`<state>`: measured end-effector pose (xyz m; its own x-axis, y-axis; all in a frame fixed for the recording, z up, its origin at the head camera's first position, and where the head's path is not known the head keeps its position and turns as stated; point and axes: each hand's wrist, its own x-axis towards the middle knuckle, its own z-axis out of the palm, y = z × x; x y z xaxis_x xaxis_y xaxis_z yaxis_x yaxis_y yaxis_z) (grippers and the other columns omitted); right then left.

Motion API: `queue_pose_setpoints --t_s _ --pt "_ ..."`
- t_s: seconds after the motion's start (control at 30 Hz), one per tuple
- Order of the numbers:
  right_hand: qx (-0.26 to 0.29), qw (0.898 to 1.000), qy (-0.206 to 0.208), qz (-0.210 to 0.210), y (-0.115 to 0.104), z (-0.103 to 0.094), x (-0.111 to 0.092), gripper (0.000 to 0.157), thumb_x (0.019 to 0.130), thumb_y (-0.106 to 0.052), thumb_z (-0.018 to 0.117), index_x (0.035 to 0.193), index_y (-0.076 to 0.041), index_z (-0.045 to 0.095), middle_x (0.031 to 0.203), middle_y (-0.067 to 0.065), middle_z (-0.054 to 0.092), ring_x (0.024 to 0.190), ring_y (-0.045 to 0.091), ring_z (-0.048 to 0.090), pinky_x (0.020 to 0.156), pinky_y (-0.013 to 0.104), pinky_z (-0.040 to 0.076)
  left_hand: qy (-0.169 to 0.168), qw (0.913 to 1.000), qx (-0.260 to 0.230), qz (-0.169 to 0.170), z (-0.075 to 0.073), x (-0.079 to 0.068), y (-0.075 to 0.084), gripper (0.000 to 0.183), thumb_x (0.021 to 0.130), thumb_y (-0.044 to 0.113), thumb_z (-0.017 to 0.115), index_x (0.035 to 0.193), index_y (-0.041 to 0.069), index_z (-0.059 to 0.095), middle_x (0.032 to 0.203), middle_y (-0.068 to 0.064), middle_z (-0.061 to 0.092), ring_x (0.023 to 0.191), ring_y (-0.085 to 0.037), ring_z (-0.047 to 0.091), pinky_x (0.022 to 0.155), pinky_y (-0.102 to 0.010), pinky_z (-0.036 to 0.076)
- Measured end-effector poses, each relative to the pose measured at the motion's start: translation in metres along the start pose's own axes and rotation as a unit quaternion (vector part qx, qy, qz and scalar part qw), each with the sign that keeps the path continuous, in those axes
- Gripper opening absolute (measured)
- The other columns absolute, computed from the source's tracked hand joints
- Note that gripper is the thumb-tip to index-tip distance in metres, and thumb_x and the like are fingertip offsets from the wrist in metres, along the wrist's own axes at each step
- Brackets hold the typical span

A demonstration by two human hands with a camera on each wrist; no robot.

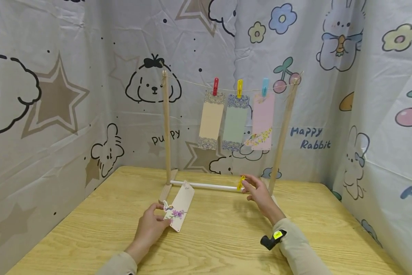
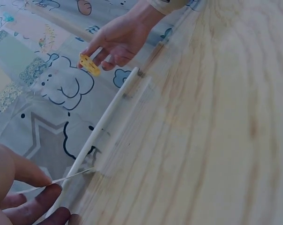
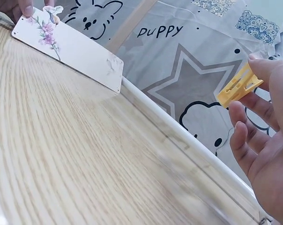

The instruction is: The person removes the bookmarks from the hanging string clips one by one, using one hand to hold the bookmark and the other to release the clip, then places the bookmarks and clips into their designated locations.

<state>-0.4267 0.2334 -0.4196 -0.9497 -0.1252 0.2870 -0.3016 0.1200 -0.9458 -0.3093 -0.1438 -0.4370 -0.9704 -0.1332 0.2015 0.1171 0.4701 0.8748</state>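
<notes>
My left hand (image 1: 150,228) pinches the lower end of a cream bookmark card (image 1: 182,204) printed with purple flowers and a bird. In the left wrist view that card (image 2: 73,176) shows nearly edge-on between thumb and fingers. A yellow clothespin (image 1: 241,183) is pinched between thumb and fingers of my right hand (image 1: 259,193), near the stand's right post. Above, three cards hang from a string: a beige one (image 1: 211,120) under a red clothespin (image 1: 215,87), a green one (image 1: 235,124) under a yellow clothespin, and a pink one (image 1: 262,114) under a light blue clothespin.
Two wooden posts, left (image 1: 166,130) and right (image 1: 284,137), hold up the string (image 1: 188,83). A white rod (image 1: 209,186) joins them low down, just over the wooden table (image 1: 206,244). Patterned cloth (image 1: 102,46) surrounds the back and sides.
</notes>
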Motion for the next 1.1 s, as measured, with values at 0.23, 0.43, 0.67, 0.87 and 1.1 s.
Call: queue_pose_setpoints --t_s 0.23,0.43,0.67,0.87,1.1 --pt "-0.026 1.0 0.005 0.017 -0.001 -0.002 -0.004 0.046 0.108 -0.025 0.059 0.147 -0.002 0.052 0.121 0.011 0.061 0.09 0.018 0.061 0.065 0.029 0.051 -0.006 0.9981 0.057 0.022 -0.001 -0.001 0.001 0.082 0.081 0.007 0.083 0.15 0.0 0.04 0.083 -0.005 0.071 0.069 -0.02 0.064 0.061 -0.038 0.05" --pt "-0.066 0.997 -0.002 0.028 -0.027 0.002 -0.017 0.039 0.109 -0.017 0.056 0.144 0.001 0.054 0.119 0.013 0.063 0.094 0.026 0.062 0.073 0.043 0.055 -0.019 0.9889 0.144 0.033 -0.005 0.0 0.005 0.085 0.08 0.018 0.086 0.153 0.012 0.044 0.086 0.003 0.07 0.074 -0.019 0.063 0.075 -0.053 0.043" --pt "-0.058 0.998 0.01 0.032 0.001 -0.005 -0.004 0.045 0.109 -0.021 0.057 0.148 0.0 0.051 0.119 0.008 0.064 0.091 0.021 0.062 0.072 0.042 0.054 -0.036 0.9837 0.171 0.043 -0.009 -0.001 0.004 0.078 0.08 0.021 0.087 0.149 0.012 0.052 0.084 0.006 0.067 0.079 -0.02 0.061 0.086 -0.062 0.033" --pt "-0.085 0.996 0.029 0.021 0.017 -0.006 0.001 0.043 0.107 -0.026 0.061 0.144 -0.004 0.056 0.12 0.012 0.064 0.088 0.019 0.062 0.068 0.036 0.052 -0.039 0.9804 0.189 0.04 -0.01 0.002 0.003 0.073 0.081 0.025 0.086 0.146 0.012 0.056 0.084 0.006 0.065 0.083 -0.024 0.06 0.083 -0.059 0.032" --pt "-0.184 0.982 0.035 -0.019 0.021 -0.003 0.0 0.04 0.103 -0.022 0.068 0.137 -0.001 0.062 0.112 0.018 0.065 0.08 0.027 0.066 0.07 0.028 0.052 -0.038 0.9767 0.208 0.04 -0.011 0.003 0.0 0.064 0.08 0.025 0.085 0.139 0.012 0.063 0.082 0.006 0.061 0.082 -0.023 0.058 0.081 -0.057 0.032"
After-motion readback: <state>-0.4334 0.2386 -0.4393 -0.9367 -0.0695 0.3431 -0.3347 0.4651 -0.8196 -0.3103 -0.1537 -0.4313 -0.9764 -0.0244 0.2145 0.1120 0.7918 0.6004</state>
